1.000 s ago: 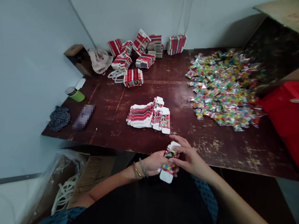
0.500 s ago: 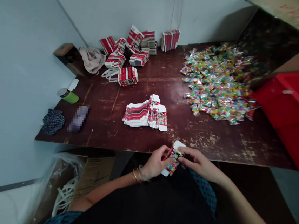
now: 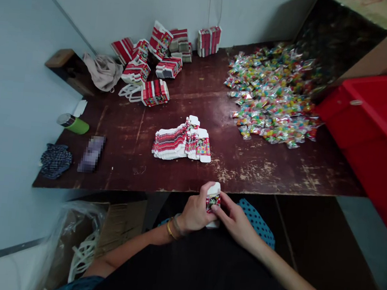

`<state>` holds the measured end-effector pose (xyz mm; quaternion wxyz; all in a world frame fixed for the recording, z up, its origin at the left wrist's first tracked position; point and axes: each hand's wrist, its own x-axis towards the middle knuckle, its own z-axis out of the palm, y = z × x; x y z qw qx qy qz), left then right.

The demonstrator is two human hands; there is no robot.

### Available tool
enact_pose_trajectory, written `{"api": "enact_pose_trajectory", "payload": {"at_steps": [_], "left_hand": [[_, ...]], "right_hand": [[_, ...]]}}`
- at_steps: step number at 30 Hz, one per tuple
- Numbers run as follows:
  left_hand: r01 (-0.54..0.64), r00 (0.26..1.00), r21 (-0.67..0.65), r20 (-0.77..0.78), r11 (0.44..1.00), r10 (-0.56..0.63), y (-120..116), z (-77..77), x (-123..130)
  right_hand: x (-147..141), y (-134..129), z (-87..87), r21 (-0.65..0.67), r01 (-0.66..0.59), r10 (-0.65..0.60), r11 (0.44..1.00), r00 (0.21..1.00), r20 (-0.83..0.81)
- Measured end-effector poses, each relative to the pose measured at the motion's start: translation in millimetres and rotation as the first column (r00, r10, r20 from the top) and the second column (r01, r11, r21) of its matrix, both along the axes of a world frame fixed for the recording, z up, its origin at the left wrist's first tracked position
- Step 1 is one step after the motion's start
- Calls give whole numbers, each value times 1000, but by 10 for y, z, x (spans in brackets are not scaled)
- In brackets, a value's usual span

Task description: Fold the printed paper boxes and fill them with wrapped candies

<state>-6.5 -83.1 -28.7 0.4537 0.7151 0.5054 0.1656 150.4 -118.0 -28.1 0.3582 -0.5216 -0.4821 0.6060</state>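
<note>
Close to my body, below the table's front edge, a small printed candy box (image 3: pixel 212 202) is held upright with a white flap standing at its top. My left hand (image 3: pixel 196 210) wraps round its left side, fingers closed on it. From the right, my right hand (image 3: pixel 232 216) grips the same box, thumb across its front. The lower end of the box is partly covered by my fingers. Just beyond, a fanned row of flat printed boxes (image 3: pixel 171 142) lies on the brown table (image 3: pixel 190 176).
Wrapped candies (image 3: pixel 273 98) cover the table's right side, beside a red bin (image 3: pixel 371 112). Bundled flat boxes (image 3: pixel 155 92) stand along the back wall. At left are a green cup (image 3: pixel 75 124), a checked cloth (image 3: pixel 56 161) and a beige cloth (image 3: pixel 103 71). An open carton (image 3: pixel 120 224) sits below.
The box has turned more upright between my hands and moved slightly left. My left fingers have shifted up its side, and my right hand has drawn in closer. The whole view has shifted a little.
</note>
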Motion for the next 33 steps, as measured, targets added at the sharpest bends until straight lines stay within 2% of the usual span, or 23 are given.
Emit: {"api": "enact_pose_trajectory", "payload": {"at_steps": [3, 5, 7, 10, 13, 16, 18, 21, 23, 25, 28, 31, 33], "left_hand": [[56, 992, 75, -121, 996, -46, 7, 13, 10], [87, 991, 88, -108, 992, -77, 17, 10, -4], [89, 996, 65, 7, 994, -90, 15, -12, -35], [-16, 978, -12, 208, 1000, 18, -19, -69, -86], [-40, 964, -55, 260, 998, 53, -52, -107, -117], [21, 975, -31, 222, 999, -14, -51, -102, -131], [56, 975, -8, 216, 998, -53, -44, -79, -131], [33, 967, -44, 255, 998, -21, -53, -22, -106], [-59, 958, -105, 274, 993, 86, -68, 31, -75], [-150, 928, -192, 311, 970, 205, -72, 85, -44], [-156, 864, -416, 382, 896, 327, -35, 133, -29], [-96, 832, -624, 378, 776, 407, 27, 112, -51], [-69, 813, -679, 386, 731, 436, 50, 75, -78]], "right_hand": [[-65, -29, -35, 13, -21, 21, 1000, 1000, -1], [-50, -23, -77, 20, -10, 11, 1000, 999, -39], [-12, -16, -114, 0, 17, -17, 1000, 997, -77], [61, -19, -124, -69, 15, -25, 997, 989, -149], [153, -19, -93, -170, -10, -29, 985, 974, -227], [264, 8, -90, -340, -12, -113, 940, 932, -345], [329, 47, -120, -439, -64, -144, 896, 894, -424], [375, 139, -170, -488, -153, -102, 860, 883, -458], [366, 222, -164, -440, -195, -8, 876, 908, -420], [333, 304, -108, -335, -250, 132, 908, 932, -338], [257, 368, 36, -60, -291, 283, 955, 952, -114], [180, 362, 136, 192, -281, 274, 940, 960, 64], [151, 363, 127, 208, -262, 250, 942, 965, 83]]}}
